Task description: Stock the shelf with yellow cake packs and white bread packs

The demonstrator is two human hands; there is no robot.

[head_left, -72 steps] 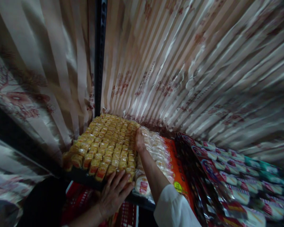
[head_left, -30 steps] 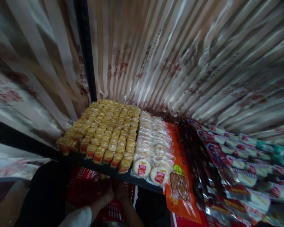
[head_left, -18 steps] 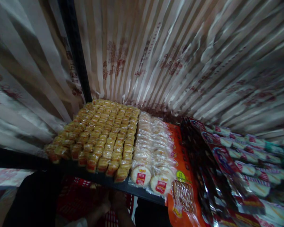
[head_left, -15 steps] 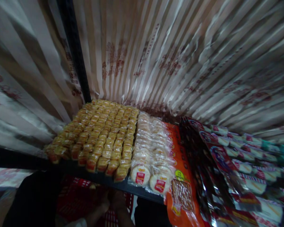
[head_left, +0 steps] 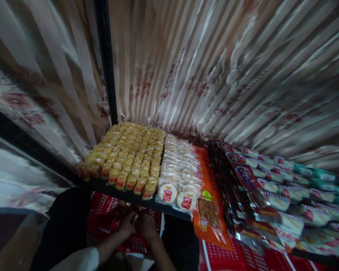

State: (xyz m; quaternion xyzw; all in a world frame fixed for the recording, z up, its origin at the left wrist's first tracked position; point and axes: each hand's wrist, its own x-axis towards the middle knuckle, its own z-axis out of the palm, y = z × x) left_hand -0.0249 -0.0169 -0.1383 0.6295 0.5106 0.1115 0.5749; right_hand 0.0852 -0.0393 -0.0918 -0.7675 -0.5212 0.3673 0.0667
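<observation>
Low in the view, my left hand and my right hand are close together over a red plastic basket, below the shelf's front edge. Both hands look closed, with fingers curled inward. Dim light and blur hide what they hold. Small brownish-gold shapes show beside my left fingers, too dark to name. Just above, rows of small gold-wrapped snack packs stand tightly packed on the dark shelf. Right of them are two rows of round white crackers in clear wrappers.
An orange snack bag, dark packets and several white-and-red packs continue along the shelf to the right. More red baskets are under it. Striped sheeting hangs behind, by a dark post.
The view has tilted and shifted, so the left rows, my hands and the basket appear higher. More of both forearms and the red baskets shows. The goods on the shelf look unchanged.
</observation>
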